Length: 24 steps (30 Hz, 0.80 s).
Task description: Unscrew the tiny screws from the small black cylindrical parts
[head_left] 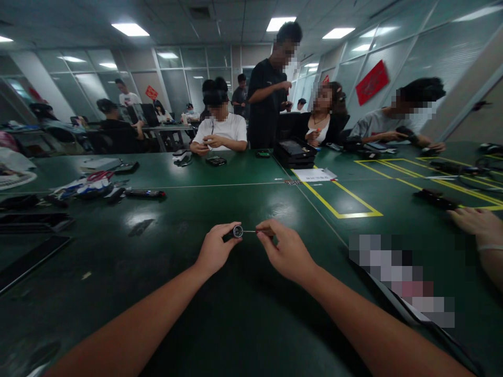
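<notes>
Between the thumb and fingers of my left hand (217, 248) is a small round dark part with a light metallic rim (238, 231), its open end facing me. My right hand (283, 247) pinches a thin metal rod (249, 231) that reaches left to the side of the round part. The rod's other end is hidden in my right fingers, so its full shape cannot be made out. Both hands are held just over the green table (251, 303), close together.
A dark pen-like tool (145, 193) and a pile of cables (94, 183) lie at the left. Black trays (295, 152) stand beyond, near yellow tape marks (359, 215). Another person's hand (477, 222) reaches in at the right. Several people sit or stand across the table.
</notes>
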Motion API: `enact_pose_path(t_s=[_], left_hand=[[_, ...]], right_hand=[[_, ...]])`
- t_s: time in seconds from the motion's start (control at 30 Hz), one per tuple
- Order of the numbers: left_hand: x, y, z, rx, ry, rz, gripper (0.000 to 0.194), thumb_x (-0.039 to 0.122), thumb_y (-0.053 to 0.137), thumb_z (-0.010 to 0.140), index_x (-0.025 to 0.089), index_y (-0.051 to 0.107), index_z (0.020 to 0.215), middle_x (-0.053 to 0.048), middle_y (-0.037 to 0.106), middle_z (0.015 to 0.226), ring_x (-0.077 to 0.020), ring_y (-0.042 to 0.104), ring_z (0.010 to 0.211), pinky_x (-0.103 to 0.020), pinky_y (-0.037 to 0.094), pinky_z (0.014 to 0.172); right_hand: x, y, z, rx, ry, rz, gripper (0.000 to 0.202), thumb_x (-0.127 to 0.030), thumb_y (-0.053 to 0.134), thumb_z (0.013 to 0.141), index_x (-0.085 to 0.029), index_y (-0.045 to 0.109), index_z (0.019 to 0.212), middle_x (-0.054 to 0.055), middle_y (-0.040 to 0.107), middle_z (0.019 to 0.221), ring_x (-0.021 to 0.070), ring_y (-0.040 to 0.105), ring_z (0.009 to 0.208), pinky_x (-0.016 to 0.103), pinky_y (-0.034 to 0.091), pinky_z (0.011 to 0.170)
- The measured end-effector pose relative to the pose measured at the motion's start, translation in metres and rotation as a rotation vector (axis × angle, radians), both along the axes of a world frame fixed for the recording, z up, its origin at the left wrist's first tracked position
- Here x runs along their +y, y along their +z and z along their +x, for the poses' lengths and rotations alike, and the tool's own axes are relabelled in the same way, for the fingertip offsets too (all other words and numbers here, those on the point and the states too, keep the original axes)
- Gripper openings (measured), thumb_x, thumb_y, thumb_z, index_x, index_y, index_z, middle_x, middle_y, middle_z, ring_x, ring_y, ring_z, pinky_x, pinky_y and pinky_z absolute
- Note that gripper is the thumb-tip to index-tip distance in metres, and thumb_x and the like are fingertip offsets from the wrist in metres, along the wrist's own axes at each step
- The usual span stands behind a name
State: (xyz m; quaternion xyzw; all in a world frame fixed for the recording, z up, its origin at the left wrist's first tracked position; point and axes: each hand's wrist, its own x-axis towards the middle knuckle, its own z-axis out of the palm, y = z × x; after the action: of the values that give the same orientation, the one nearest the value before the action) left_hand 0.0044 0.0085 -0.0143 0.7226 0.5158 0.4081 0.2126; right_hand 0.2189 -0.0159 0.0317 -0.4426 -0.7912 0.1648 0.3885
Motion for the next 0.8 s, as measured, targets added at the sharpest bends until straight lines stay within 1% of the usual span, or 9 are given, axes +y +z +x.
enact_pose_path(t_s=[0.03,0.1,0.2,0.27,0.33,0.47,0.53,0.7,0.8], left_hand=[[-0.0001,0.0002,-0.0004,-0.001,0.0,-0.002,0.04,0.015,0.072,0.085,0.028,0.069,0.123,-0.003,0.07,0.124,-0.0234,0.061,0.118,-0.043,0.044,0.106],[-0.0007,0.0009,-0.0005,0.002,-0.003,-0.001,0.04,0.016,0.072,0.085,0.028,0.069,0.123,-0.004,0.07,0.124,-0.0235,0.061,0.118,-0.043,0.045,0.106],[-0.0023,0.0026,0.001,0.023,-0.007,0.004,0.04,0.017,0.072,0.086,0.029,0.069,0.124,-0.004,0.07,0.124,-0.0239,0.061,0.118,-0.045,0.045,0.106],[-0.0031,0.0037,0.0023,0.044,-0.019,0.009,0.039,0.017,0.072,0.086,0.028,0.069,0.123,-0.004,0.07,0.123,-0.0245,0.061,0.117,-0.046,0.045,0.105],[-0.0034,0.0041,0.0032,0.062,-0.041,0.019,0.038,0.017,0.072,0.085,0.027,0.069,0.122,-0.004,0.071,0.121,-0.0249,0.061,0.116,-0.047,0.046,0.103],[-0.0027,0.0028,0.003,0.068,-0.061,0.034,0.038,0.018,0.073,0.085,0.027,0.069,0.122,-0.004,0.071,0.12,-0.0245,0.061,0.116,-0.046,0.046,0.103],[-0.002,0.0016,0.0022,0.059,-0.047,0.034,0.038,0.019,0.072,0.086,0.027,0.069,0.123,-0.004,0.071,0.122,-0.0243,0.061,0.116,-0.046,0.046,0.104],[-0.0002,-0.0007,-0.0001,0.045,-0.023,0.033,0.038,0.019,0.072,0.086,0.029,0.069,0.123,-0.004,0.07,0.123,-0.0248,0.061,0.117,-0.047,0.045,0.105],[-0.0001,-0.0003,-0.0002,0.052,-0.029,0.039,0.039,0.019,0.073,0.086,0.029,0.07,0.123,-0.003,0.071,0.122,-0.0245,0.061,0.116,-0.046,0.045,0.105]], right_hand=[[-0.0008,0.0006,-0.0004,-0.003,0.004,-0.019,0.019,-0.027,0.054,0.096,-0.02,0.064,0.11,0.006,0.075,0.1,0.0204,0.072,0.088,0.032,0.052,0.076],[-0.0018,0.0021,-0.0005,-0.016,-0.015,-0.059,0.025,-0.036,0.053,0.098,-0.02,0.066,0.114,0.004,0.076,0.091,0.0196,0.072,0.079,0.03,0.051,0.069],[-0.0014,0.0031,-0.0001,-0.027,-0.077,-0.066,0.037,-0.043,0.041,0.103,-0.022,0.072,0.106,0.002,0.075,0.077,0.0183,0.07,0.067,0.029,0.047,0.061],[-0.0008,0.0029,-0.0003,-0.013,-0.121,-0.036,0.041,-0.041,0.037,0.104,-0.022,0.073,0.104,0.003,0.077,0.081,0.019,0.072,0.071,0.029,0.047,0.063],[-0.0009,0.003,-0.001,0.003,-0.151,-0.026,0.036,-0.037,0.04,0.103,-0.021,0.071,0.114,0.004,0.078,0.087,0.0191,0.071,0.07,0.029,0.047,0.062],[-0.003,0.0033,-0.0019,-0.013,-0.128,-0.034,0.037,-0.031,0.045,0.1,-0.019,0.058,0.132,0.003,0.073,0.078,0.0178,0.064,0.057,0.03,0.044,0.056],[-0.0041,0.0027,-0.0015,-0.03,-0.096,-0.01,0.035,-0.029,0.046,0.099,-0.019,0.057,0.131,0.003,0.07,0.078,0.0187,0.065,0.063,0.031,0.047,0.06],[-0.0056,0.0016,-0.0008,-0.001,-0.012,0.017,0.031,-0.025,0.049,0.096,-0.019,0.058,0.125,0.009,0.072,0.1,0.022,0.068,0.089,0.036,0.052,0.081],[-0.0051,0.0024,-0.0015,0.001,-0.049,-0.046,0.034,-0.034,0.047,0.1,-0.018,0.06,0.127,0.007,0.074,0.091,0.0219,0.069,0.082,0.035,0.051,0.074]])
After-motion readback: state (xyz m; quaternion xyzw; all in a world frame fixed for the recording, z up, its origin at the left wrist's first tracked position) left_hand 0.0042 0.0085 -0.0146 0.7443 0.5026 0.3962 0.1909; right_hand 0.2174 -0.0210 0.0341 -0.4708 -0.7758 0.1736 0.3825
